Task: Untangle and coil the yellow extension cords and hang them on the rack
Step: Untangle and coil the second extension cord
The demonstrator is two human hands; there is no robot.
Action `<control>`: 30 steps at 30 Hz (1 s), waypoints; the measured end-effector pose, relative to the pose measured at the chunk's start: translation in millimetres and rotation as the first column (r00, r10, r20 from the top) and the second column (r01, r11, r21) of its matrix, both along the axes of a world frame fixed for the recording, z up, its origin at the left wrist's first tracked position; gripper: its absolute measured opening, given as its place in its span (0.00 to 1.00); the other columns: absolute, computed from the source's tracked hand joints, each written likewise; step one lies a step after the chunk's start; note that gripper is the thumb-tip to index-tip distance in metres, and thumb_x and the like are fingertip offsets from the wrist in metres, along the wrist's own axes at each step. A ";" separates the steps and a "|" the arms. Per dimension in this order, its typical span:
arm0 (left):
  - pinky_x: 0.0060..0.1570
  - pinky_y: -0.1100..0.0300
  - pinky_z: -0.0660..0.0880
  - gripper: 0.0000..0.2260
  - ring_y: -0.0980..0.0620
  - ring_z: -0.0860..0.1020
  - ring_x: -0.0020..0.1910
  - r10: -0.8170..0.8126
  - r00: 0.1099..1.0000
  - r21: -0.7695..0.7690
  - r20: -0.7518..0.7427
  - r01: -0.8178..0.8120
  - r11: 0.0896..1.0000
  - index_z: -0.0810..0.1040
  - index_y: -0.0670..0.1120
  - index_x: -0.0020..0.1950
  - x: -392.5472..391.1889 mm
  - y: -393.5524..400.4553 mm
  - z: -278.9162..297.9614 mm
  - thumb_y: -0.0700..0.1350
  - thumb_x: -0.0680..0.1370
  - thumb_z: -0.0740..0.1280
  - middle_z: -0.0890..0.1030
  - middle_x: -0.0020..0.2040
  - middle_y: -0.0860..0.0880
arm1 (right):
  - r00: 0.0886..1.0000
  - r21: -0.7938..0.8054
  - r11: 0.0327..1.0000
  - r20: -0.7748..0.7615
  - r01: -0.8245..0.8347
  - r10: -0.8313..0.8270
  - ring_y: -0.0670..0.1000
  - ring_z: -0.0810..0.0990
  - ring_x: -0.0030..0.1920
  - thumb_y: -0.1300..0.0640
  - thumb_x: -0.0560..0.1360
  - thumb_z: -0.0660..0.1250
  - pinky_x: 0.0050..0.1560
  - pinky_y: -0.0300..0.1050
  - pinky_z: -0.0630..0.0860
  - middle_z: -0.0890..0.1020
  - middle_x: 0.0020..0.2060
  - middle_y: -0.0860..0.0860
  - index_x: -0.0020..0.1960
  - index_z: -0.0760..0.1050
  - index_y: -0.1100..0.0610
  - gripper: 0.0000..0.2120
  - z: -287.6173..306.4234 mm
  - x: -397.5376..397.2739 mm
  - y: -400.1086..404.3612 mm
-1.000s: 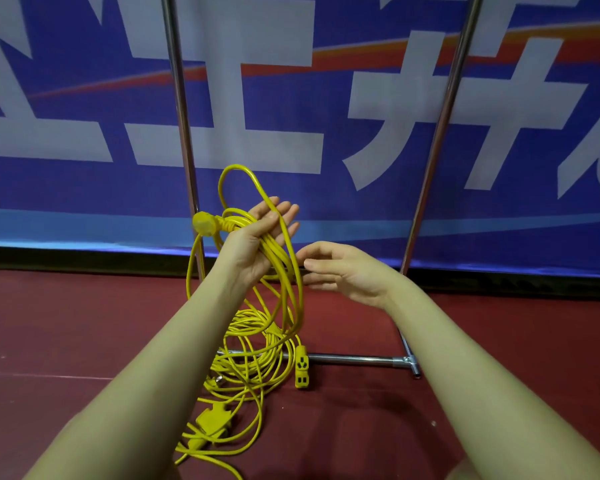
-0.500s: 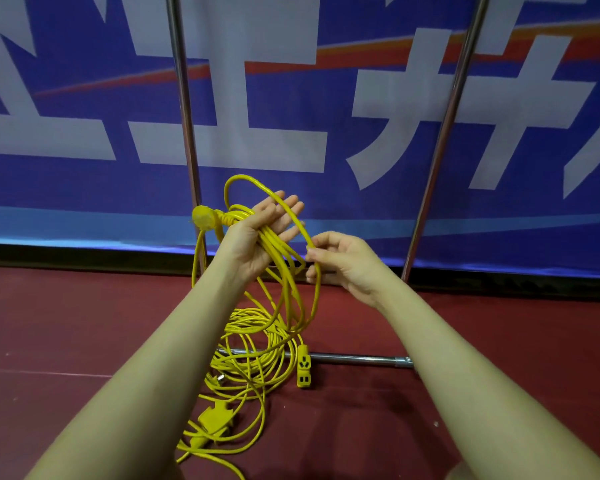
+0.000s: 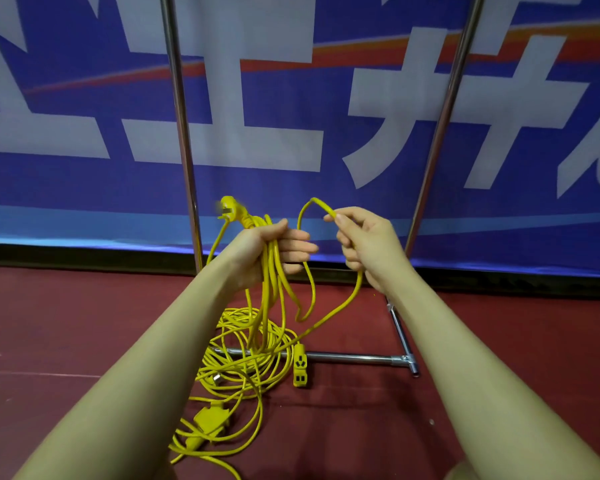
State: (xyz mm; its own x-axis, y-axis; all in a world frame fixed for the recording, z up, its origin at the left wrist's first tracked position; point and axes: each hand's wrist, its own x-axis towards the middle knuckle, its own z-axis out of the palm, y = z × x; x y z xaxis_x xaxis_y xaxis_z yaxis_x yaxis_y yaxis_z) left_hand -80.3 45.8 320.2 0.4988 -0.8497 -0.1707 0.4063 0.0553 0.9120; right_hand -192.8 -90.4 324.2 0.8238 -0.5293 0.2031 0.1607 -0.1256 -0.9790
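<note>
My left hand [image 3: 262,252] grips a bundle of yellow cord loops [image 3: 272,289] in front of me, with a yellow plug [image 3: 230,207] sticking out above the fist. My right hand [image 3: 366,244] pinches one strand of the same cord [image 3: 314,204] and holds it up in a loop to the right of the bundle. The strand runs down to a tangled pile of yellow cords [image 3: 246,355] on the floor. A yellow socket end [image 3: 299,367] lies by the pile.
A chrome rack stands ahead, with a left pole [image 3: 181,133], a right pole [image 3: 444,126] and a base bar [image 3: 354,358] on the dark red floor [image 3: 49,323]. Behind it hangs a blue banner [image 3: 291,168] with white characters. Another yellow connector [image 3: 210,419] lies near my left forearm.
My left hand has closed its fingers round the bundle of loops. My right hand has taken a strand and lifted it up to the right, forming a new loop.
</note>
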 end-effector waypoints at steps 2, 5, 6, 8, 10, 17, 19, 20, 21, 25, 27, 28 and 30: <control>0.47 0.57 0.79 0.16 0.49 0.83 0.44 -0.022 0.999 -0.030 -0.045 0.020 0.999 0.77 0.39 0.54 -0.5 -3.5 -4.0 0.47 0.82 0.53 0.84 0.47 0.42 | 0.998 -0.063 0.997 -0.048 -0.041 0.038 0.43 0.57 0.20 0.59 0.81 0.58 0.20 0.34 0.53 0.65 0.27 0.50 0.46 0.77 0.57 0.11 0.7 0.1 4.9; 0.51 0.59 0.77 0.15 0.52 0.83 0.46 0.037 0.995 -0.124 -0.089 -0.048 0.991 0.77 0.41 0.54 -4.0 -7.3 -5.3 0.47 0.82 0.53 0.84 0.46 0.46 | 0.984 -0.096 0.986 -0.132 -0.133 0.120 0.42 0.57 0.20 0.58 0.82 0.57 0.20 0.33 0.53 0.65 0.27 0.49 0.44 0.76 0.57 0.11 1.0 -1.6 9.7; 0.48 0.59 0.78 0.15 0.52 0.83 0.43 0.063 0.991 -0.167 -0.121 -0.082 0.983 0.77 0.41 0.53 -5.1 -8.1 -5.6 0.47 0.82 0.54 0.85 0.44 0.46 | 0.975 -0.093 0.981 -0.159 -0.172 0.156 0.42 0.57 0.20 0.58 0.82 0.57 0.20 0.33 0.53 0.65 0.27 0.49 0.45 0.75 0.58 0.10 0.8 -2.0 10.8; 0.40 0.60 0.81 0.13 0.51 0.84 0.42 0.100 0.977 -0.246 -0.190 -0.146 0.958 0.76 0.40 0.50 -6.1 -9.3 -6.1 0.44 0.82 0.54 0.85 0.44 0.45 | 0.958 -0.076 0.969 -0.190 -0.234 0.217 0.42 0.58 0.19 0.57 0.81 0.58 0.20 0.33 0.55 0.67 0.28 0.50 0.48 0.73 0.61 0.09 -0.3 -2.8 13.5; 0.40 0.59 0.81 0.12 0.49 0.84 0.44 0.120 0.965 -0.296 -0.231 -0.188 0.936 0.75 0.40 0.45 -5.0 -10.2 -6.9 0.42 0.82 0.55 0.85 0.45 0.42 | 0.954 -0.068 0.968 -0.199 -0.242 0.224 0.42 0.62 0.18 0.58 0.80 0.61 0.20 0.34 0.58 0.70 0.30 0.51 0.48 0.72 0.61 0.06 -2.5 -2.5 14.7; 0.49 0.58 0.80 0.10 0.49 0.84 0.47 0.149 0.965 -0.333 -0.217 -0.217 0.918 0.73 0.41 0.44 -3.0 -10.2 -6.2 0.40 0.82 0.55 0.84 0.47 0.43 | 0.919 -0.224 0.920 -0.307 -0.322 0.247 0.43 0.69 0.23 0.63 0.74 0.69 0.27 0.35 0.68 0.76 0.25 0.44 0.51 0.75 0.60 0.07 -16.5 -2.3 15.3; 0.49 0.58 0.80 0.10 0.49 0.84 0.47 0.157 0.965 -0.340 -0.208 -0.222 0.914 0.74 0.41 0.46 -2.5 -10.6 -5.8 0.40 0.82 0.55 0.84 0.47 0.43 | 0.927 -0.228 0.922 -0.284 -0.312 0.243 0.41 0.69 0.23 0.64 0.74 0.69 0.27 0.32 0.67 0.76 0.27 0.47 0.48 0.77 0.59 0.04 -18.8 -0.8 19.5; 0.49 0.58 0.80 0.10 0.50 0.84 0.47 0.163 0.965 -0.346 -0.205 -0.227 0.910 0.74 0.40 0.47 -2.2 -10.7 -5.8 0.40 0.82 0.55 0.84 0.47 0.43 | 0.934 -0.222 0.928 -0.266 -0.300 0.239 0.40 0.68 0.22 0.64 0.74 0.69 0.27 0.31 0.66 0.75 0.27 0.48 0.45 0.76 0.58 0.03 -18.9 -0.1 20.5; 0.50 0.59 0.80 0.10 0.50 0.84 0.47 0.172 0.964 -0.353 -0.202 -0.236 0.905 0.74 0.40 0.49 -2.0 -10.7 -5.5 0.41 0.82 0.55 0.84 0.47 0.44 | 0.938 -0.206 0.933 -0.250 -0.295 0.241 0.41 0.67 0.22 0.65 0.74 0.69 0.26 0.31 0.65 0.74 0.26 0.48 0.43 0.76 0.57 0.04 -18.2 0.4 20.4; 0.51 0.59 0.79 0.10 0.52 0.84 0.45 0.214 0.948 -0.398 -0.234 -0.295 0.869 0.74 0.38 0.53 -4.2 -13.1 -2.6 0.41 0.82 0.55 0.82 0.49 0.42 | 0.897 -0.127 0.907 -0.254 -0.402 0.362 0.42 0.64 0.21 0.63 0.76 0.66 0.24 0.32 0.61 0.71 0.20 0.44 0.44 0.77 0.60 0.02 -11.8 0.2 15.5; 0.50 0.59 0.79 0.09 0.51 0.84 0.44 0.215 0.940 -0.418 -0.267 -0.313 0.853 0.74 0.37 0.53 -6.3 -14.6 -1.1 0.40 0.82 0.56 0.83 0.48 0.42 | 0.872 -0.117 0.883 -0.263 -0.454 0.414 0.42 0.64 0.22 0.63 0.76 0.65 0.25 0.33 0.60 0.71 0.21 0.44 0.44 0.78 0.60 0.04 -9.6 -0.9 13.1; 0.49 0.59 0.80 0.09 0.51 0.84 0.44 0.217 0.936 -0.422 -0.278 -0.322 0.847 0.74 0.37 0.52 -7.1 -15.4 -0.7 0.39 0.82 0.56 0.83 0.47 0.41 | 0.866 -0.112 0.877 -0.262 -0.466 0.426 0.42 0.64 0.22 0.64 0.76 0.65 0.25 0.33 0.60 0.72 0.21 0.45 0.44 0.78 0.60 0.04 -8.8 -1.6 12.2; 0.47 0.59 0.80 0.09 0.51 0.84 0.43 0.229 0.926 -0.427 -0.298 -0.344 0.836 0.74 0.37 0.51 -8.1 -16.5 -0.2 0.39 0.82 0.56 0.84 0.44 0.41 | 0.873 -0.088 0.888 -0.247 -0.452 0.420 0.43 0.65 0.23 0.64 0.75 0.66 0.26 0.33 0.60 0.75 0.23 0.45 0.44 0.76 0.61 0.02 -9.2 -1.3 10.8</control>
State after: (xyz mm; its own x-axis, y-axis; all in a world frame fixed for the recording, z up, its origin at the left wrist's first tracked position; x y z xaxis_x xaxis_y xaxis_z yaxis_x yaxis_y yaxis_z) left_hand -88.4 29.2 320.0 0.7290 -0.6811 0.0680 0.4956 0.5938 0.6339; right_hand -194.1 -79.7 315.0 0.9956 -0.0854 0.0388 0.0183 -0.2287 -0.9733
